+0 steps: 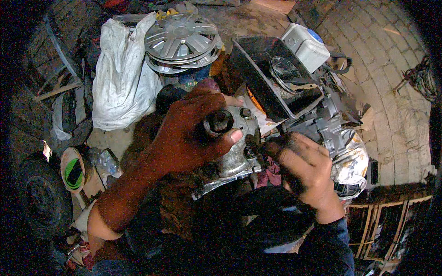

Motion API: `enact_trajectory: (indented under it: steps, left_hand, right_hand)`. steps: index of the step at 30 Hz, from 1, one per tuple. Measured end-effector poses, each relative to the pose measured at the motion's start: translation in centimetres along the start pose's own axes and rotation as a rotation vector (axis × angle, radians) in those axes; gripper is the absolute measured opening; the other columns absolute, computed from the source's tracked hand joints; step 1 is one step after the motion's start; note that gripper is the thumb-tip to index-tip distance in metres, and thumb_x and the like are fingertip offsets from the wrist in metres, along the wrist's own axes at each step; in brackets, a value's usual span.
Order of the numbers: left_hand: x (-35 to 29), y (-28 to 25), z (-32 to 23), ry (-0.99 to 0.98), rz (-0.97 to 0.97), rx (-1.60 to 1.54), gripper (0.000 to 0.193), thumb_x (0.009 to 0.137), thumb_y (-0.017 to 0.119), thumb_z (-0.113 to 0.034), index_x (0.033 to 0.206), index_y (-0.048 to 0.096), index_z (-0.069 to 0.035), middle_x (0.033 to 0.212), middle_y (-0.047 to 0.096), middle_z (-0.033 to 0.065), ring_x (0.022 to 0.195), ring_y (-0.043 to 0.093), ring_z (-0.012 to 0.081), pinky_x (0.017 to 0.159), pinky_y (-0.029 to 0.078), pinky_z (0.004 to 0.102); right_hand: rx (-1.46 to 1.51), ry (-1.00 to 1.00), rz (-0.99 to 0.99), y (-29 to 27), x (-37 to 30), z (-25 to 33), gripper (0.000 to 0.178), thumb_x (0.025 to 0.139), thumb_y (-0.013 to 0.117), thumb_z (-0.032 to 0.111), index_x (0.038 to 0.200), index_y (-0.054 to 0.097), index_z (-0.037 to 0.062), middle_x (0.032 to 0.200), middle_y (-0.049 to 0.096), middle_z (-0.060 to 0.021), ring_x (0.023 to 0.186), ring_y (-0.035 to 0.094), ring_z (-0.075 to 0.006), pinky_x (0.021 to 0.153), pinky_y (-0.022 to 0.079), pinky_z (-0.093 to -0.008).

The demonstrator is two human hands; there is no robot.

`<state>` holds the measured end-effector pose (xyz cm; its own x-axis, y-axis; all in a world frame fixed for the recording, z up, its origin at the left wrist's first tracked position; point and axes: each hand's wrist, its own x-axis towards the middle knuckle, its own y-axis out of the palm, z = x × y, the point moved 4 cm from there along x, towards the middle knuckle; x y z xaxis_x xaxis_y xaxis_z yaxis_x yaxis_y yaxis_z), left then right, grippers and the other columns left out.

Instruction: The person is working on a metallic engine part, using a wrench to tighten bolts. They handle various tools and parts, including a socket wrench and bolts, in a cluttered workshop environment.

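Note:
A grey metal housing with a toothed, splined shaft end sits in front of me, over my dark-clothed legs. My left hand wraps around its left side, thumb and fingers lying on its face either side of the shaft. Two bolts show on that face, an upper bolt and a lower bolt. Just right of the lower bolt is my right hand, its fingers curled inward and slightly blurred. Whatever those fingertips pinch, if anything, is too dark to make out.
Silver wheel covers are stacked at the back beside a white sack. A black tub holding a round pan stands back right, near a white container. Metal parts lie at right. A tyre is at left.

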<state>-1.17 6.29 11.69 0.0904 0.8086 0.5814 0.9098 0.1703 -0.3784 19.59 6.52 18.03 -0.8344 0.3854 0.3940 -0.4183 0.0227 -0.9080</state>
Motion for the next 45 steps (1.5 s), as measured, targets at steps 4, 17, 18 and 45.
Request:
enact_trajectory:
  steps: [4, 17, 18, 45]
  left_hand:
    - [-0.2, 0.1, 0.0, -0.004, -0.043, 0.008, 0.036, 0.074, 0.075, -0.020, 0.105, 0.065, -0.005, 0.076, 0.058, 0.0104, 0.076, 0.056, 0.0290, 0.078, 0.048, 0.0374]
    - [-0.4, -0.1, -0.5, 0.130, -0.104, 0.138, 0.035, 0.073, 0.077, -0.020, 0.103, 0.064, -0.009, 0.087, 0.063, 0.0092, 0.087, 0.059, 0.0293, 0.078, 0.048, 0.0394]
    - [-0.4, -0.1, -0.6, 0.128, -0.099, 0.155, 0.036, 0.072, 0.078, -0.020, 0.103, 0.064, -0.009, 0.087, 0.062, 0.0089, 0.087, 0.059, 0.0292, 0.077, 0.048, 0.0394]
    - [-0.4, -0.3, -0.6, 0.136, -0.107, 0.116, 0.034, 0.074, 0.079, -0.026, 0.095, 0.067, -0.001, 0.084, 0.066, 0.0159, 0.082, 0.063, 0.0336, 0.075, 0.049, 0.0410]
  right_hand:
    - [0.143, 0.166, -0.032, 0.8, 0.0, -0.3, 0.022, 0.070, 0.072, 0.000, 0.091, 0.068, 0.0010, 0.089, 0.067, -0.0155, 0.081, 0.067, -0.0305, 0.069, 0.053, -0.0346]
    - [0.303, 0.203, -0.234, 1.4, 0.6, -0.4, 0.011, 0.077, 0.073, 0.003, 0.088, 0.069, 0.0015, 0.080, 0.067, -0.0113, 0.067, 0.064, -0.0259, 0.064, 0.050, -0.0324]
    - [0.299, 0.211, -0.220, 1.4, 0.5, -0.4, 0.011, 0.076, 0.073, 0.003, 0.087, 0.069, 0.0013, 0.082, 0.067, -0.0121, 0.069, 0.063, -0.0265, 0.065, 0.051, -0.0333]
    - [0.300, 0.206, -0.261, 3.0, 0.4, 1.5, 0.009, 0.074, 0.067, -0.005, 0.074, 0.059, -0.0022, 0.067, 0.054, -0.0162, 0.062, 0.054, -0.0353, 0.061, 0.044, -0.0402]
